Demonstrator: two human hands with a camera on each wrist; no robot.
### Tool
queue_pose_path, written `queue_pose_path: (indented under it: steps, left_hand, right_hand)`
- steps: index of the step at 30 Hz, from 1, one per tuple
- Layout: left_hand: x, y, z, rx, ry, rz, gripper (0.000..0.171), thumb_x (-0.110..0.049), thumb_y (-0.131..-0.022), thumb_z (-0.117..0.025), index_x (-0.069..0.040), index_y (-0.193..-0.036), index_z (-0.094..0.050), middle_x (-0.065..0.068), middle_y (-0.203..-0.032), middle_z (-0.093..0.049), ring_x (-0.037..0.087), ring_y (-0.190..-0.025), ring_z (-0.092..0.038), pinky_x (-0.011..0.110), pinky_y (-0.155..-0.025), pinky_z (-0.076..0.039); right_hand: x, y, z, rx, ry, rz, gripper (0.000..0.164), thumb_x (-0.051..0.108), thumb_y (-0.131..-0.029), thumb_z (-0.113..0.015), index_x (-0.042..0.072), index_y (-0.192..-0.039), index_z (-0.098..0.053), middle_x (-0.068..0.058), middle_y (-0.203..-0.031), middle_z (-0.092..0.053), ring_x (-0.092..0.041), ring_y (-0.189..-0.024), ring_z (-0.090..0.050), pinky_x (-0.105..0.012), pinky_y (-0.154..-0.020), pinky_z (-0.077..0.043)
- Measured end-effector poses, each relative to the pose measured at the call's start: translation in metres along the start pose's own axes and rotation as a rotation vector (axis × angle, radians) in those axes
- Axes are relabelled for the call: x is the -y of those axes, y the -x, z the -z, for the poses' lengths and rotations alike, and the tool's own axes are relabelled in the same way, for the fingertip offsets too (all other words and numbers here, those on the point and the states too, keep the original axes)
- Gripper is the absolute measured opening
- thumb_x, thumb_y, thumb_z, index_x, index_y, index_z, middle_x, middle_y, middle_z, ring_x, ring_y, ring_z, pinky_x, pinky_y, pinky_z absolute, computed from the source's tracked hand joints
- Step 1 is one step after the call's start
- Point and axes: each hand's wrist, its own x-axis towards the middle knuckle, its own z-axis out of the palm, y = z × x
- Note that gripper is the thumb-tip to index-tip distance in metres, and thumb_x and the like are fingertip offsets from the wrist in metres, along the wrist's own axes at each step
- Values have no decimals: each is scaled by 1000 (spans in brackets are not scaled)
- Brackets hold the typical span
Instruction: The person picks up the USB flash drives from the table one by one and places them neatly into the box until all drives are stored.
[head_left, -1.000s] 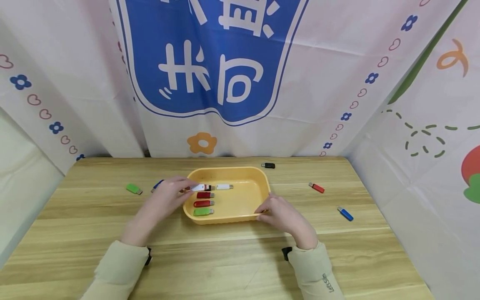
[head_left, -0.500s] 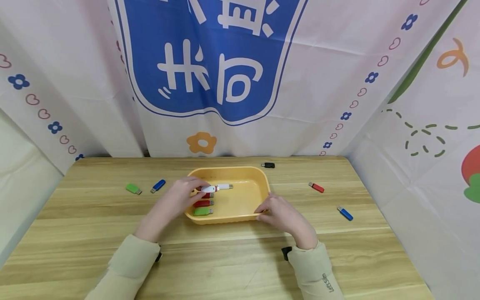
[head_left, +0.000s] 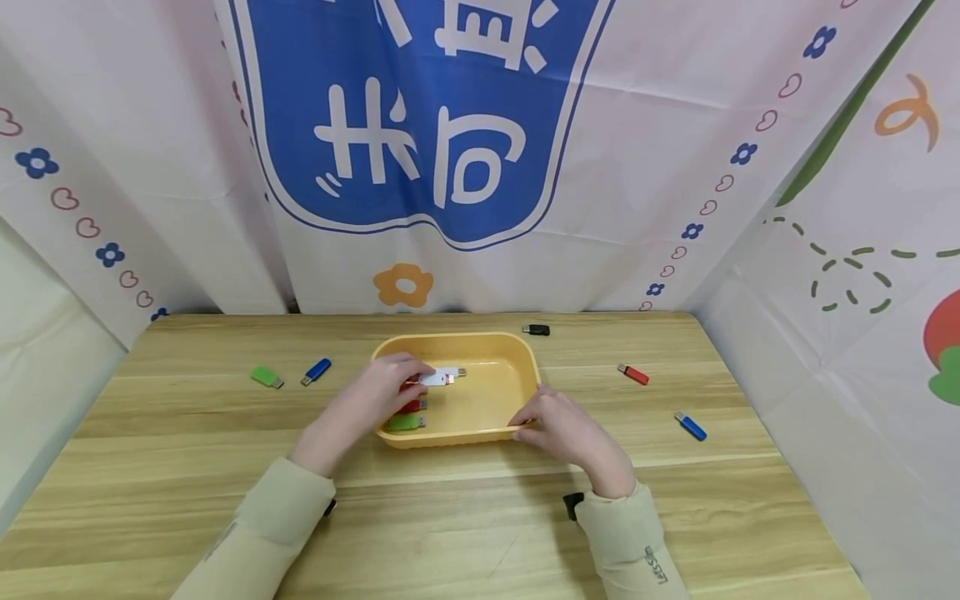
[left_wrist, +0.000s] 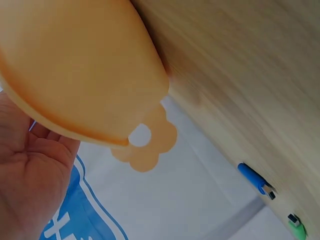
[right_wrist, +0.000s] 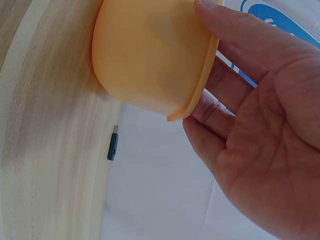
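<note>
A yellow plastic tray sits toward the back of the wooden table. Over its left end, my left hand pinches a white USB stick by fingertips and thumb, inside the tray. Just behind lies a second white USB stick. A red USB stick and a green USB stick lie near the tray's left wall, partly covered by the hand. My right hand grips the tray's front right corner, thumb on the rim in the right wrist view. The tray wall hides the left fingertips in the left wrist view.
Left of the tray lie a green USB stick and a blue USB stick. A black USB stick rests by the table's back edge. To the right are a red USB stick and another blue USB stick. Printed curtains surround the table.
My left hand has moved right with the white USB stick, from the tray's left rim farther into the tray. It has uncovered the blue USB stick on the left. My right hand has stayed put.
</note>
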Motion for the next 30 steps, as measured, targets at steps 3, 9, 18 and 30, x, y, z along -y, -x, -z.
queue_pose_path:
  steps: [3,9,18,30]
  left_hand:
    - [-2,-3,-1,25,-12,-1,24,-16,-90,-74,-9,-113,-73,7,-108,-72,18,-94,-66,36,-86,-61]
    - [-6,-9,-2,80,-54,-7,22,-15,-90,-74,-8,-111,-74,7,-109,-73,19,-96,-67,38,-88,-60]
    - [-10,-19,-6,161,-87,23,18,-14,-91,-73,-7,-108,-74,9,-108,-73,20,-94,-67,39,-88,-59]
    - [-9,-30,-16,159,-171,-11,12,-14,-90,-74,-6,-99,-75,6,-93,-72,14,-76,-61,29,-73,-57]
  right_hand:
    - [0,0,0,1,0,-3,9,12,-86,-77,10,-94,-81,0,-95,-77,-20,-101,-68,-44,-122,-33]
    - [0,0,0,1,-7,-4,9,12,-86,-77,10,-94,-81,-1,-95,-77,-20,-101,-68,-44,-122,-33]
    - [0,-1,0,-4,-12,-3,9,12,-86,-77,10,-94,-81,-1,-96,-77,-20,-101,-69,-45,-122,-32]
    - [-1,0,0,-6,-3,5,9,13,-86,-77,10,-94,-81,-1,-94,-77,-19,-98,-68,-45,-122,-33]
